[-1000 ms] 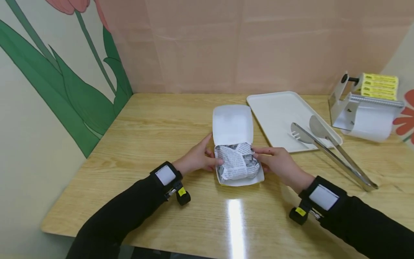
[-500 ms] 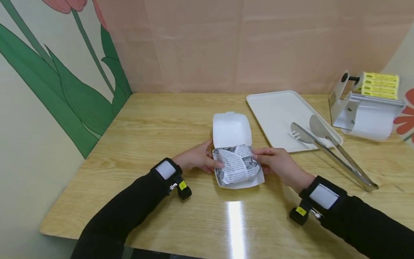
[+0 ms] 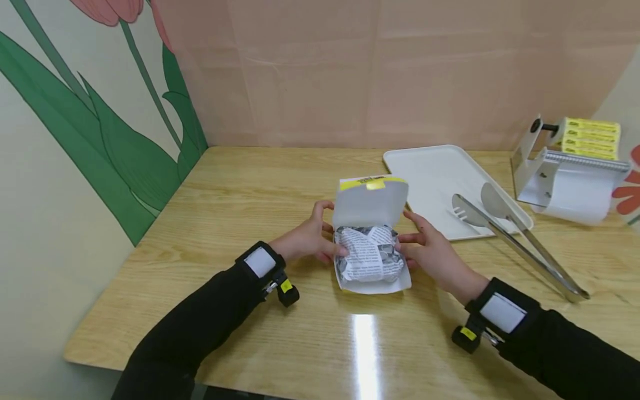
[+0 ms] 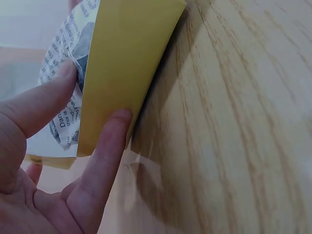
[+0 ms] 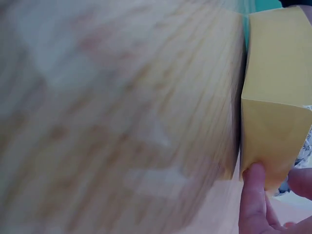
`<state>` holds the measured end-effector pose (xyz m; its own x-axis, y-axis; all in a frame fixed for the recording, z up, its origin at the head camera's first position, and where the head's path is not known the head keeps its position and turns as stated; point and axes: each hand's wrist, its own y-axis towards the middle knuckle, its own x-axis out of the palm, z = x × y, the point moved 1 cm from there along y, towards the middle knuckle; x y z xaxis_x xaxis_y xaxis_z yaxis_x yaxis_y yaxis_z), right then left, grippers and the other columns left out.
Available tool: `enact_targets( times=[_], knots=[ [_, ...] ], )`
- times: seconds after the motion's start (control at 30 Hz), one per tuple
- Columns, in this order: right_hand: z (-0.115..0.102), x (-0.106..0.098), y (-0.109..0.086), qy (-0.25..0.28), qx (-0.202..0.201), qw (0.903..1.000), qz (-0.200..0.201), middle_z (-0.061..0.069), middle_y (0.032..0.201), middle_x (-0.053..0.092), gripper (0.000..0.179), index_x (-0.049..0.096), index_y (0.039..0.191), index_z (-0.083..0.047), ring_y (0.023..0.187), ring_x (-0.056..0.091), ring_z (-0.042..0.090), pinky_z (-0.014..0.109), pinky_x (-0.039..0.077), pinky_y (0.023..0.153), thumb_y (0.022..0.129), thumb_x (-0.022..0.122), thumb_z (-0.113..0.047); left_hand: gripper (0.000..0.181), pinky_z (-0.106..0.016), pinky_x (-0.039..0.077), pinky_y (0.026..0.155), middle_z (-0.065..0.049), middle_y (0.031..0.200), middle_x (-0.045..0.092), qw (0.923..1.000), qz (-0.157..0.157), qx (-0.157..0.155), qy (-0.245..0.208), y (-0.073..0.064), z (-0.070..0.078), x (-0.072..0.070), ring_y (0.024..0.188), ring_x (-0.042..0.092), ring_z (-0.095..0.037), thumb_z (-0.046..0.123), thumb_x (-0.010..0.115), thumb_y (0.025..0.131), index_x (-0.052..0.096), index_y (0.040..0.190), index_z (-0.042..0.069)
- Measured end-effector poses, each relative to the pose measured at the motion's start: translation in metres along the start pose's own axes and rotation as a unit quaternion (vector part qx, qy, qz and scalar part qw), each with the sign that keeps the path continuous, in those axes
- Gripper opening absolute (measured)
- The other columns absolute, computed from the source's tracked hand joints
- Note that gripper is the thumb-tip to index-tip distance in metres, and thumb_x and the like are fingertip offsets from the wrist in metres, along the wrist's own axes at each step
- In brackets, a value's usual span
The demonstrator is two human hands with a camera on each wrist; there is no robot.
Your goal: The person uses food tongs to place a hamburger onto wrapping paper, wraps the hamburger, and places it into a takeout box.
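In the head view a small takeaway box [image 3: 375, 287], white inside, stands on the table with its lid [image 3: 371, 210] raised. Yellow with lettering shows along the lid's upper edge. A bundle wrapped in newsprint-patterned paper [image 3: 364, 260] fills the base. My left hand [image 3: 307, 240] pinches the left wall, thumb over the rim against the wrapping and a finger on the yellow outer side [image 4: 129, 53]; other fingers reach up by the lid. On the right, my right hand [image 3: 434, 253] grips the opposite yellow wall [image 5: 275, 134], its index finger up at the lid's lower right corner.
Behind and right of the box lies a white tray [image 3: 430, 178]. Metal tongs [image 3: 530, 244] rest across its near corner. A label roll dispenser [image 3: 570, 172] stands at the far right. The wooden table [image 3: 240, 189] meets a pink-covered wall behind.
The lid has swung up from leaning back, and its yellow edge now shows. My right index finger has lifted from the wall toward the lid. My left fingers have risen beside it.
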<state>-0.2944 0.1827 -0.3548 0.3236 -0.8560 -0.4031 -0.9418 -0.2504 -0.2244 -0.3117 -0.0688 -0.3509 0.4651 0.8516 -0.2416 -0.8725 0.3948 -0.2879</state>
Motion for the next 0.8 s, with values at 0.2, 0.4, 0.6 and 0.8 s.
enact_targets(
  times=[0.2, 0.4, 0.6, 0.8],
  knots=[
    [-0.001, -0.001, -0.008, -0.002, -0.036, 0.9992, -0.016, 0.020, 0.143, 0.035, 0.053, 0.027, 0.145, -0.012, 0.118, 0.045, 0.031, 0.031, 0.051, 0.079, 0.095, 0.045, -0.007, 0.089, -0.036, 0.054, 0.066, -0.016, 0.122, 0.044, 0.9998, 0.010, 0.003, 0.018, 0.001, 0.002, 0.001, 0.077, 0.062, -0.026, -0.004, 0.070, 0.075, 0.017, 0.136, 0.033],
    [-0.006, -0.004, -0.010, 0.058, -0.062, 0.9929, -0.084, 0.020, 0.148, 0.023, 0.053, 0.019, 0.146, -0.007, 0.121, 0.044, 0.027, 0.037, 0.046, 0.092, 0.098, 0.041, -0.013, 0.072, -0.031, 0.053, 0.071, -0.011, 0.119, 0.050, 0.9918, 0.109, 0.029, 0.061, 0.000, 0.000, -0.001, 0.092, 0.059, -0.023, -0.004, 0.063, 0.080, 0.031, 0.139, 0.022],
    [-0.009, -0.012, -0.013, -0.015, -0.078, 0.9889, -0.126, 0.023, 0.150, 0.007, 0.070, 0.002, 0.148, -0.010, 0.127, 0.035, 0.040, 0.045, 0.041, 0.096, 0.093, 0.046, -0.007, 0.050, -0.030, 0.050, 0.083, -0.010, 0.129, 0.050, 0.9923, 0.087, 0.038, 0.080, -0.011, -0.001, 0.000, 0.113, 0.054, -0.021, 0.016, 0.055, 0.092, 0.035, 0.138, 0.017],
    [-0.016, -0.022, -0.027, -0.247, -0.219, 0.9433, -0.035, 0.024, 0.150, 0.006, 0.091, -0.003, 0.148, -0.013, 0.122, 0.035, 0.051, 0.053, 0.046, 0.085, 0.082, 0.058, 0.002, 0.080, -0.031, 0.052, 0.073, -0.007, 0.151, 0.022, 0.9747, 0.041, 0.116, 0.187, -0.036, 0.006, -0.007, 0.111, 0.054, -0.033, 0.015, 0.057, 0.089, 0.006, 0.144, 0.044]
  ],
)
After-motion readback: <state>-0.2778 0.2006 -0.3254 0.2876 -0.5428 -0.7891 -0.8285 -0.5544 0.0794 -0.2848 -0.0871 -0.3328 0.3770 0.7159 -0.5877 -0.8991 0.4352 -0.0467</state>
